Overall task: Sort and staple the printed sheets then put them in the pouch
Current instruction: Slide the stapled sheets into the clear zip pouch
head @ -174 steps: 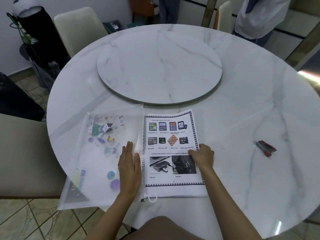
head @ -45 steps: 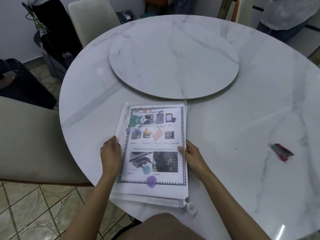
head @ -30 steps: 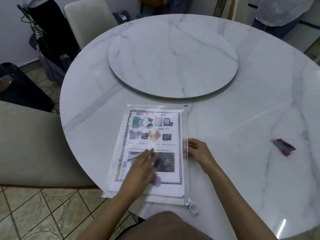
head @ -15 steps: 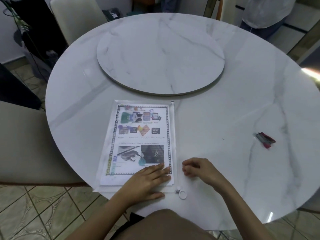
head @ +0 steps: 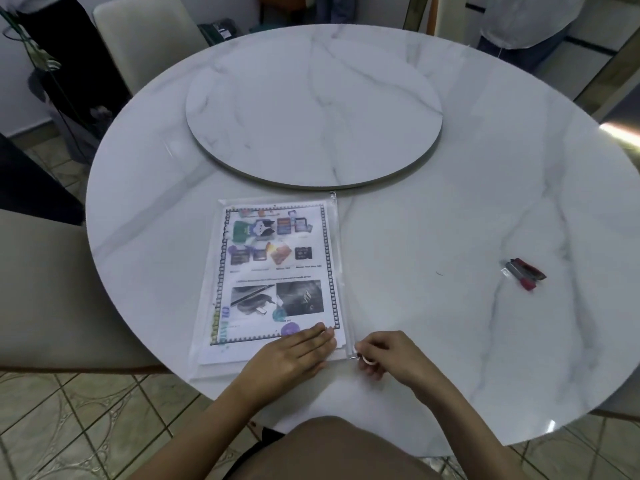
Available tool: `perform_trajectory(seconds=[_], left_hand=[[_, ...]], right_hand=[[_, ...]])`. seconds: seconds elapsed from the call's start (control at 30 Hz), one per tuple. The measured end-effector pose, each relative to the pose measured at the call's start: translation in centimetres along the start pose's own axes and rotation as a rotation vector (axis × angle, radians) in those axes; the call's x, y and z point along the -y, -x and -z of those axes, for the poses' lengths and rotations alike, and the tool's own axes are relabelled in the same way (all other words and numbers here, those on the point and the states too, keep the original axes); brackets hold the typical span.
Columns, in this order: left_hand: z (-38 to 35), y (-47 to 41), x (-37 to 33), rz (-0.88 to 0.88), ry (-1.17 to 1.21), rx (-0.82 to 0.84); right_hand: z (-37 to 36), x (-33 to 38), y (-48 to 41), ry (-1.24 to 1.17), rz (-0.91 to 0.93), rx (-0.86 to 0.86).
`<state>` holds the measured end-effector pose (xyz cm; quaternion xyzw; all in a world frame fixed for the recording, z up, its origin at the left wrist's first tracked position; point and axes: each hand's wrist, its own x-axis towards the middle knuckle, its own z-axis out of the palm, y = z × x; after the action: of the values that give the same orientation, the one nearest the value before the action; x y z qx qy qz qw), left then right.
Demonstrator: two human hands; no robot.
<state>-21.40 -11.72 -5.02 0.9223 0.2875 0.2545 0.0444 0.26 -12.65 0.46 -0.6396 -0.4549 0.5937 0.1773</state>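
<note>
Pouch [head: 341,258] flat at near edge of table [head: 450,220], printed sheets [head: 277,271] inside. Left hand [head: 294,355] flat, pressing lower corner as anchor; right hand [head: 388,355] pinching zipper pull [head: 356,357], probably to close.

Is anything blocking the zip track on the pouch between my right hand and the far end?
Nothing visible does. The right hand pinches the zip pull at the near right corner of the pouch, and the track runs bare to its far end. The left hand lies flat on the pouch beside the track, not across it.
</note>
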Motion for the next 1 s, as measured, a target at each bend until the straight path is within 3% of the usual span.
perform_trajectory(seconds=[0.6, 1.0], left_hand=[[0.6, -1.9, -0.7, 0.035, 0.072, -0.018], [3.0, -2.8, -3.8, -0.048, 0.057, -0.158]], right_hand=[[0.2, 0.4, -3.1, -0.198, -0.072, -0.073], [4.5, 4.9, -11.9, -0.142, 0.003, -0.334]])
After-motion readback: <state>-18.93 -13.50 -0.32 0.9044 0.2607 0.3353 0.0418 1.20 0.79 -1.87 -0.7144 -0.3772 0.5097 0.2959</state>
